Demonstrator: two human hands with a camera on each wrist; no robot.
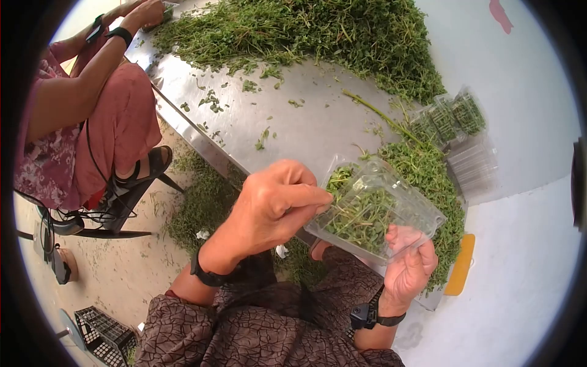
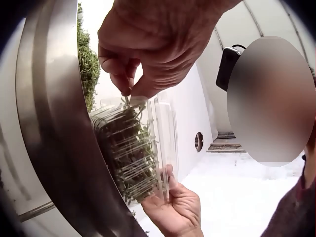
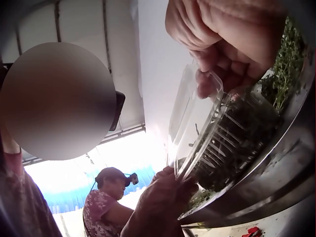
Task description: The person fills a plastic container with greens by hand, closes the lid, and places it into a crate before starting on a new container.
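Clamshell container [image 1: 379,208] sits at near edge of steel table [image 1: 293,128], herbs inside it. Left hand [image 1: 275,208] at its left side, right hand [image 1: 409,269] below it. Herb heap [image 1: 318,30] at table's far side; stacked filled containers [image 1: 449,116] right of centre. Second person [image 1: 79,104] sits left of table.

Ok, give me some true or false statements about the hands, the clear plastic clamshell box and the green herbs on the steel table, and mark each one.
1. The right hand holds the clear plastic clamshell box from below. True.
2. The clamshell box is empty. False: green herb sprigs fill it.
3. The left hand pinches at the box's open edge. True.
4. The stainless steel table carries only folded cloth. False: a large heap of cut green herbs lies on it.
5. Filled clamshell boxes lie at the far right of the table. True.
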